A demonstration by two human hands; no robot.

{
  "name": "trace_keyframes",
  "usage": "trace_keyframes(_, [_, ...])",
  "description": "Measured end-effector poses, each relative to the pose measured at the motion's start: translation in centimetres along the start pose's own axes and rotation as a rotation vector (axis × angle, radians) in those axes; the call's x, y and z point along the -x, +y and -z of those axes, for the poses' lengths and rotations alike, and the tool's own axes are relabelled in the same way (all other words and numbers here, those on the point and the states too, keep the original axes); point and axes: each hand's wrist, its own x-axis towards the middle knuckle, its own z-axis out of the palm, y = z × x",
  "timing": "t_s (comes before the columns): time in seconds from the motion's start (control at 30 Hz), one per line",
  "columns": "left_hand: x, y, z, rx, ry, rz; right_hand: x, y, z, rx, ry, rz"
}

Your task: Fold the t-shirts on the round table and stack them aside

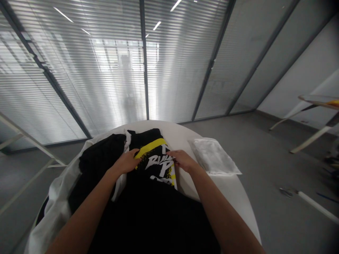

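A folded black garment [149, 165] with a yellow band and white lettering lies on the round white table. Its left edge is in my left hand [129, 161], with the thumb on top of the print and the other fingers partly hidden. On the opposite side, my right hand [182, 159] pinches the garment's right edge near the lettering. More black cloth [103, 155] lies bunched to the left, along with white cloth [55, 192]. A clear plastic bag [213, 157] lies flat to the right of my right hand.
The white tabletop [182, 132] has a curved edge. Behind it stands a glass partition with blinds [174, 70]. A white metal frame [31, 143] is at the left. To the right are a wooden-edged table [315, 100] and scattered items on the grey floor [249, 141].
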Motion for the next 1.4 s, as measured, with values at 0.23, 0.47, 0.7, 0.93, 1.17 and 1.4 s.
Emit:
trace_keyframes(0.23, [-0.1,1.9,-3.2,-0.003,0.167,-0.133,-1.0,0.6,1.8,0.050,0.149,0.021])
trace_keyframes(0.47, [0.3,2.4,-4.4,-0.079,0.243,-0.267,-1.7,1.4,2.1,0.053,0.256,0.078])
trace_keyframes(0.7, [1.5,4.1,-3.5,-0.206,0.171,-0.046,-1.7,1.1,1.5,0.100,0.204,0.209])
trace_keyframes(0.93, [0.8,3.1,-4.1,-0.210,0.184,-0.124,0.3,-0.7,2.8,0.474,0.044,0.146])
trace_keyframes(1.17, [-0.2,1.4,-4.7,-0.252,0.218,-0.108,0.0,-0.5,2.2,0.586,-0.025,0.282])
trace_keyframes(1.4, [-0.3,0.9,-4.3,-0.199,0.275,-0.084,-0.3,0.1,1.6,0.552,0.101,0.379])
